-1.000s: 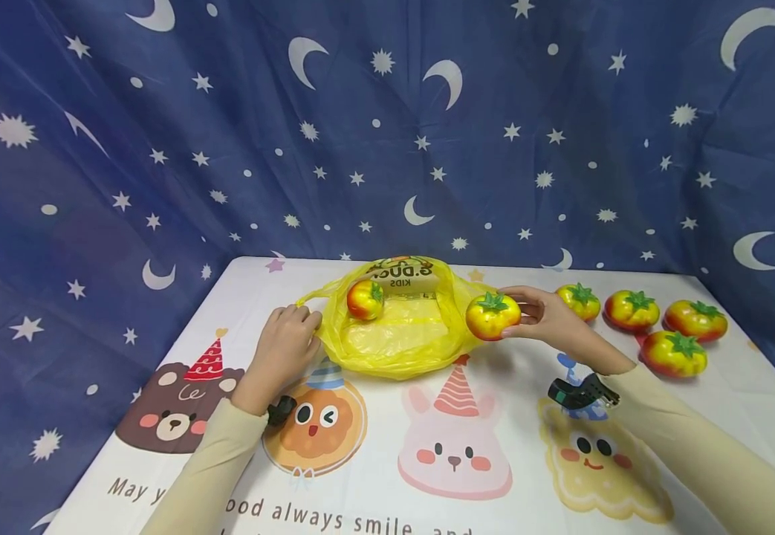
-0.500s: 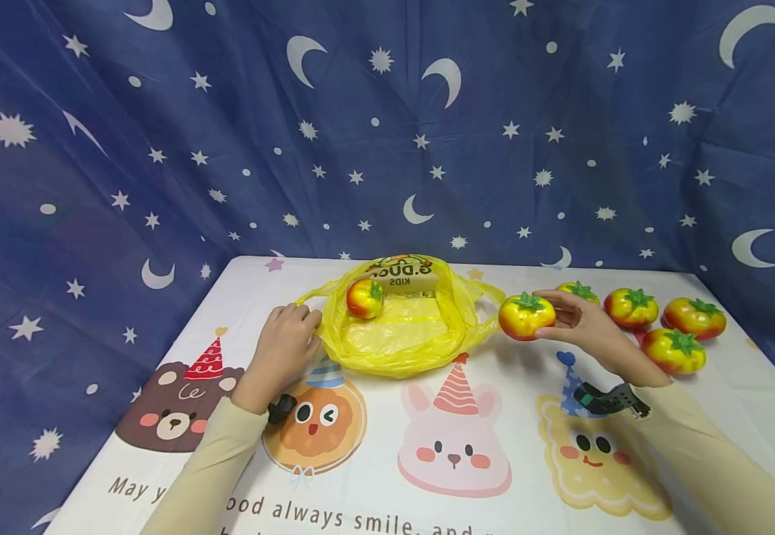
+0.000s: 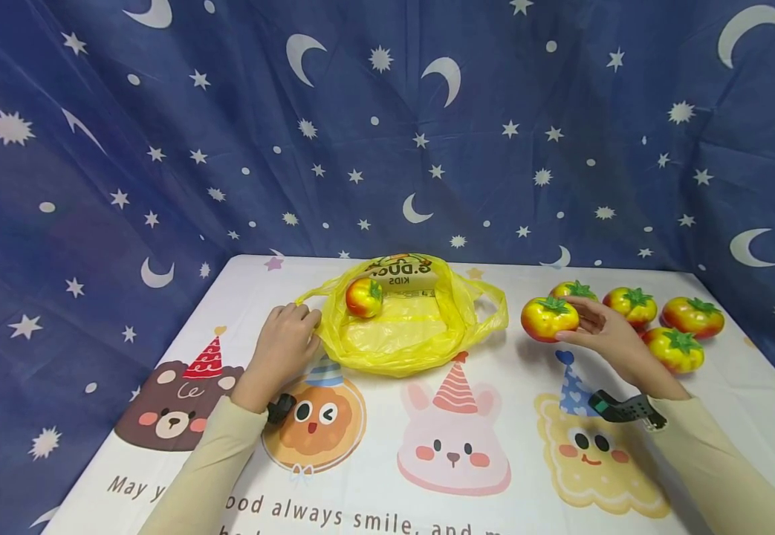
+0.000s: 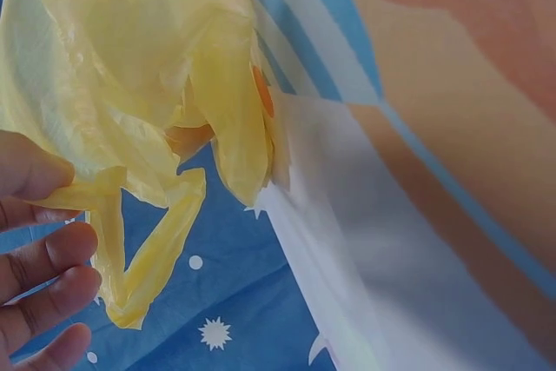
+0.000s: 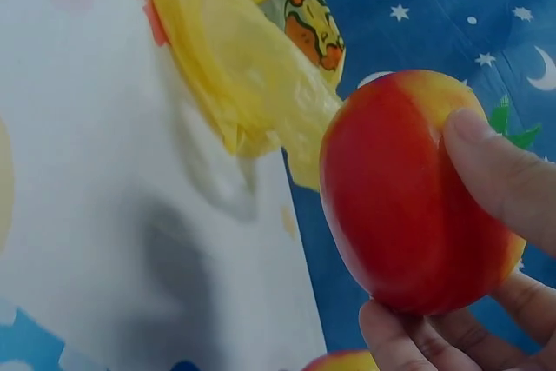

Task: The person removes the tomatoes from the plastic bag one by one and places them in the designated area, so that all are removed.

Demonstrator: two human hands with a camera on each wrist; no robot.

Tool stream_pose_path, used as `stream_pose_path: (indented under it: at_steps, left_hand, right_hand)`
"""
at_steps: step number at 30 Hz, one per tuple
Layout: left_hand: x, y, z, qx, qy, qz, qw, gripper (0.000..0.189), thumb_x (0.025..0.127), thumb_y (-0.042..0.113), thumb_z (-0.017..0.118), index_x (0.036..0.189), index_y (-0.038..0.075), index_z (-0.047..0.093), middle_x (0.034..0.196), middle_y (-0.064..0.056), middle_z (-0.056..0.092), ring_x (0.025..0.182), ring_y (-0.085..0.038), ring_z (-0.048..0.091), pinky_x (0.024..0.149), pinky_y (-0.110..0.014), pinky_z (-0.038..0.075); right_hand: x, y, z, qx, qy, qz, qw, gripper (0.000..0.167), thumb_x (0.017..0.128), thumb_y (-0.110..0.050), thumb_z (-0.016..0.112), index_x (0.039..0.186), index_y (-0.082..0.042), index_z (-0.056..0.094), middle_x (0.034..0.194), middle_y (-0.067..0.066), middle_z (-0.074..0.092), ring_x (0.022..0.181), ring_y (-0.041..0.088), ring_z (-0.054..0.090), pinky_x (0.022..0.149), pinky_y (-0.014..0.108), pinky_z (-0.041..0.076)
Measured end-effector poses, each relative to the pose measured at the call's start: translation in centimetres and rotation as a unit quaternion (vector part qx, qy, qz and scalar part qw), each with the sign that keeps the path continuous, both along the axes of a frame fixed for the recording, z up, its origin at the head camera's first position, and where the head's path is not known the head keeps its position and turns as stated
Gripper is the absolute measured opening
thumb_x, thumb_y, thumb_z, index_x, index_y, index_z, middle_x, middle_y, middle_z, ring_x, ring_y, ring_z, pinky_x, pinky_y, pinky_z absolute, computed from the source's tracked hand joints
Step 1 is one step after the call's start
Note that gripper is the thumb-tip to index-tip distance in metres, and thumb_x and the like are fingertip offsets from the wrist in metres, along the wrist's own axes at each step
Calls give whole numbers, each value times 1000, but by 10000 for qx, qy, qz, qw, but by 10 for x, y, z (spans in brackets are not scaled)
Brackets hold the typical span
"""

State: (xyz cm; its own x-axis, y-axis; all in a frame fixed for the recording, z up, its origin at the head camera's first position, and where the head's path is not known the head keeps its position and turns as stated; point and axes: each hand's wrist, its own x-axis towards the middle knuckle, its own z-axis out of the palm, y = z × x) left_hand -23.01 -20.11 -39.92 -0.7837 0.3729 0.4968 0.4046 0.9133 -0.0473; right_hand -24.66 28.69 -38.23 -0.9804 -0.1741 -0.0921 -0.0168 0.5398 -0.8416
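A yellow plastic bag [image 3: 394, 360] lies with its mouth spread, printed letters inside and one red-yellow tomato [image 3: 364, 298] within at its left. My left hand [image 3: 284, 345] pinches the bag's left handle [image 4: 109, 232] between thumb and forefinger; the other fingers show beside it in the left wrist view. To the right of the bag, my right hand [image 3: 611, 338] grips a second tomato [image 3: 550, 319], green-leaved on top. In the right wrist view its red underside [image 5: 408, 197] faces the camera, thumb on one side and fingers on the other. The bag's right handle [image 3: 494, 308] stands as a loose loop.
Several more tomatoes [image 3: 692, 318] sit at the table's right, close behind and beside my right hand. A white cloth [image 3: 454, 431] with cartoon prints covers the table. Behind it hangs a dark blue curtain [image 3: 387, 134] with moons and stars.
My right hand has moved right, carrying the tomato away from the bag toward the other tomatoes. The bag's right handle now shows as a full loop. My left hand stays in place.
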Motion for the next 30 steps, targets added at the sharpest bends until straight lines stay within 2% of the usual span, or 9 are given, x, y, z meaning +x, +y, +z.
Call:
stream_pose_path:
  at_steps: [2, 4, 8, 10, 18, 30]
  left_hand:
    - [0, 0, 0, 9, -59, 22, 10000, 12, 76, 10, 62, 86, 5, 62, 73, -9, 56, 74, -27, 51, 80, -42, 44]
    - [1, 0, 0, 8, -96, 36, 9999, 13, 76, 10, 62, 87, 5, 62, 74, -9, 56, 74, -27, 51, 81, -42, 44]
    - [1, 0, 0, 10, -87, 16, 10000, 13, 75, 10, 62, 87, 5, 62, 74, -9, 56, 74, -27, 51, 81, -43, 44]
    - [1, 0, 0, 15, -82, 13, 10000, 13, 75, 10, 62, 87, 4, 62, 74, -9, 56, 74, -27, 51, 80, -43, 44]
    - [0, 0, 1, 13, -145, 29, 9999, 13, 75, 10, 63, 87, 4, 61, 74, -10, 57, 74, -28, 51, 81, -43, 44]
    - [2, 2, 3, 17, -89, -30, 10000, 11, 75, 9, 62, 85, 4, 61, 72, -9, 55, 72, -28, 51, 79, -43, 45]
  right_hand:
    - [1, 3, -1, 121, 5, -74, 9999, 81, 85, -34, 65, 147, -4, 23, 151, 25, 25, 135, 44, 30, 88, 8, 43]
    - [2, 6, -2, 203, 21, -141, 9997, 81, 85, -35, 65, 147, -4, 23, 151, 26, 24, 136, 45, 29, 96, 19, 43]
    - [4, 10, -3, 380, 9, -316, 9988, 84, 86, -38, 63, 148, -3, 20, 151, 28, 22, 136, 47, 26, 103, 43, 32]
    - [4, 13, -4, 469, -25, -396, 9981, 85, 86, -40, 62, 148, -3, 18, 151, 29, 20, 136, 48, 25, 103, 49, 29]
    - [3, 26, -11, 601, -86, -570, 9965, 87, 87, -42, 61, 148, 0, 15, 152, 30, 15, 136, 49, 23, 103, 53, 27]
    - [3, 43, -24, 840, -46, -874, 9926, 88, 87, -45, 58, 148, 1, 14, 149, 33, 20, 133, 51, 28, 102, 57, 31]
